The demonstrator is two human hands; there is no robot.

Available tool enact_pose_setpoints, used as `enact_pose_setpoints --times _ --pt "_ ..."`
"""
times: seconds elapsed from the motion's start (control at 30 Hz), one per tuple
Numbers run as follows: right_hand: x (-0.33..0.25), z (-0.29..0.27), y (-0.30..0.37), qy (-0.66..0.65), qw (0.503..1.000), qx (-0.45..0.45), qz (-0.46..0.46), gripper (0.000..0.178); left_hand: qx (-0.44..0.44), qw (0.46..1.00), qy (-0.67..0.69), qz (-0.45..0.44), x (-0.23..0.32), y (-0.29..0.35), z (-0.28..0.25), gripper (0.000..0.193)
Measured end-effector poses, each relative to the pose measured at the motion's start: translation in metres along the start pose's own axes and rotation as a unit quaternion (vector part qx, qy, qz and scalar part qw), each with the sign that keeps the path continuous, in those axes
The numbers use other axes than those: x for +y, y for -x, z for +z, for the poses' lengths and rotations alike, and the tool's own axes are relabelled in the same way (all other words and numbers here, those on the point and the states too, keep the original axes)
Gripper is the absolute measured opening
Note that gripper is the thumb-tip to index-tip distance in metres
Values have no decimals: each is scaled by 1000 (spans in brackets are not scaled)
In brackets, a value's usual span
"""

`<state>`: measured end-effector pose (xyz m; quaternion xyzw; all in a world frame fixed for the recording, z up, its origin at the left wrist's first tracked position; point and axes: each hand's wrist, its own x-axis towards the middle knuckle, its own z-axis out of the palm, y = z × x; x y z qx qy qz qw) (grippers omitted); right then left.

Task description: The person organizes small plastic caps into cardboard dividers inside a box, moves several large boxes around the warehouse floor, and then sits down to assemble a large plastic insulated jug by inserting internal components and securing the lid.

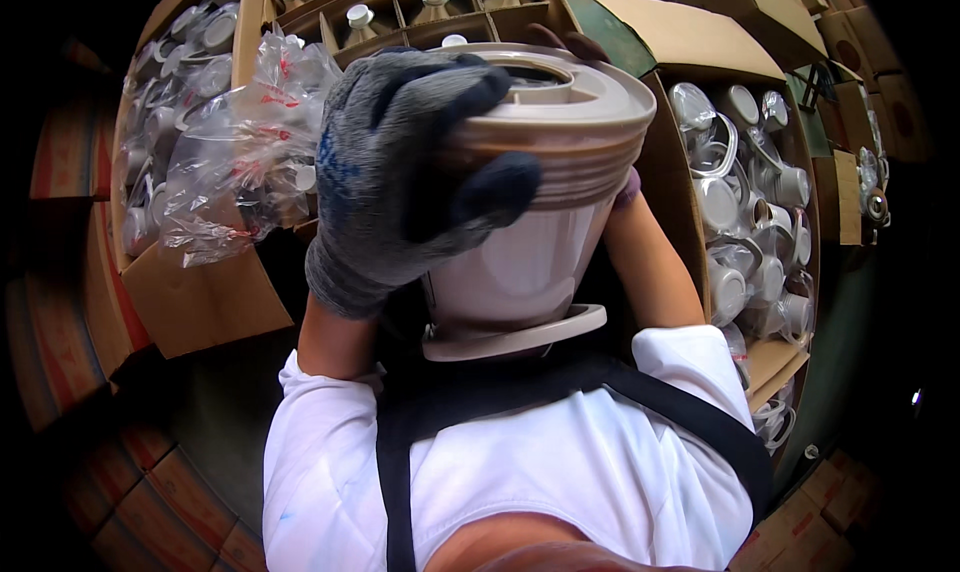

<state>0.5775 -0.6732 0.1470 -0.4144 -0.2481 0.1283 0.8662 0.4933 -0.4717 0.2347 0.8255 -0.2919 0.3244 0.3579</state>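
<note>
In front of my chest is a pale beige, bucket-shaped plastic vessel (520, 262), with a ridged collar and a round opening in its top. A flat beige rim piece (515, 335) sticks out at its lower end. My left hand (400, 162), in a grey knitted glove with dark blue finger coating, grips the collar from the left, thumb in front and fingers over the top edge. On the far right side my right hand (583, 47) holds the vessel; only dark fingertips at the rim and a purplish bit near the wrist show, the rest being hidden behind it.
Ahead stands a divided carton (400, 2) of white-capped bottles (434, 2). Open cartons of bagged pale plastic parts flank me, left (160, 122) and right (745, 202). A crumpled clear bag (235, 157) hangs over the left carton's edge. Stacked boxes (60, 302) stand farther left.
</note>
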Motion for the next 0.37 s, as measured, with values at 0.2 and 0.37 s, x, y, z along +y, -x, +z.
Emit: enact_pose_setpoints --times 0.2,0.37 --pt "-27 27 14 348 924 -16 -156 54 31 972 229 -43 -73 35 -1 46" --pt "-36 32 1 285 936 115 -170 74 152 879 438 -113 -75 22 1 70"
